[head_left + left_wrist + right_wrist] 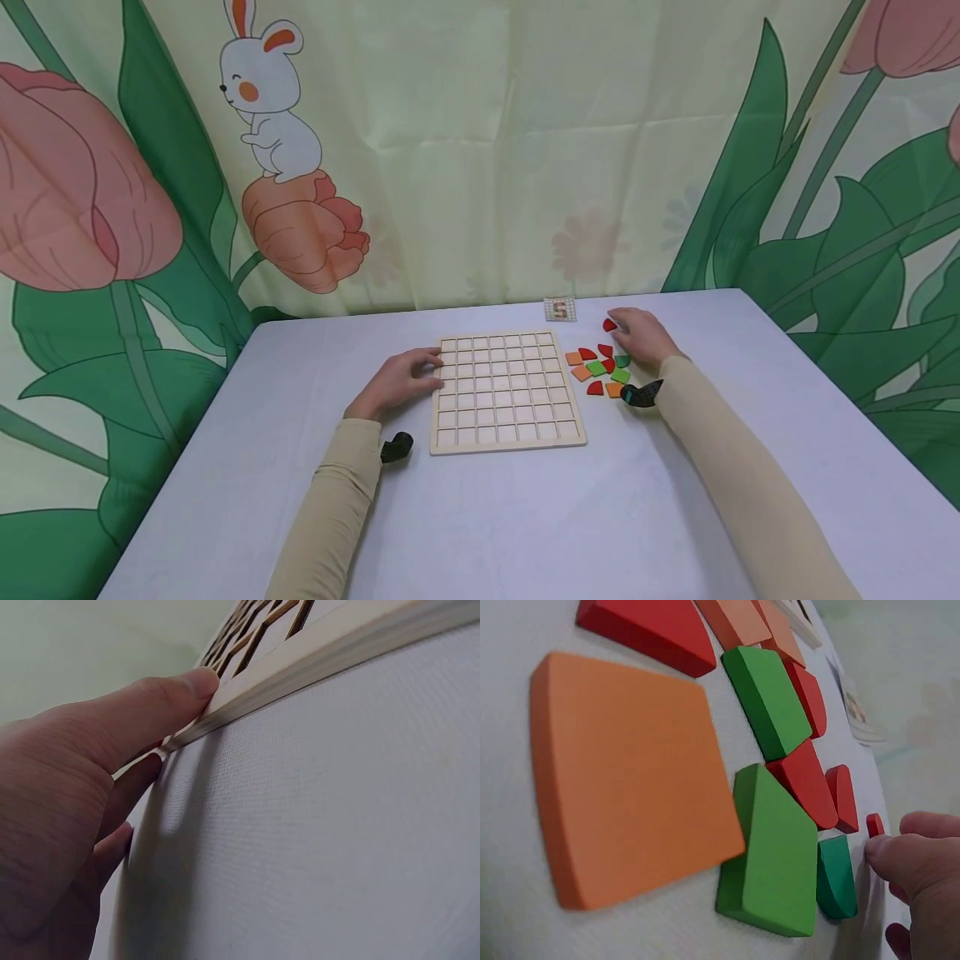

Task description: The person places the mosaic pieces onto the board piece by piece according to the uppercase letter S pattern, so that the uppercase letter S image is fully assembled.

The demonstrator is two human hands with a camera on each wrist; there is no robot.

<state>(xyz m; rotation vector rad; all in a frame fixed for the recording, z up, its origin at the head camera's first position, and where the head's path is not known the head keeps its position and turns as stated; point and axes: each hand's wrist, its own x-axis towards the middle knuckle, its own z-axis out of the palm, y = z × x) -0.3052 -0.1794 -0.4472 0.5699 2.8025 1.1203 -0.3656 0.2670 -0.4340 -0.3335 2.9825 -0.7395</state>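
A wooden grid board [495, 451] lies flat on the table, its squares showing white. My left hand [399, 379] is at its left edge with loosely extended fingers; in the left wrist view the thumb [154, 709] rests on the pale wooden rim [285, 675]. My right hand [643, 335] pinches a red quarter-circle piece [610, 325] at the far end of a group of loose pieces. Orange squares [630, 780], green squares [776, 859], red rounded pieces [805, 780] and a dark green rounded piece [836, 877] lie near that hand.
A small printed picture card [559, 309] lies near the table's back edge, behind the board. The white-covered table [480, 525] meets a printed curtain [450, 167] at the back. A black wrist device [641, 394] overlaps the nearest orange piece [613, 389] in the head view.
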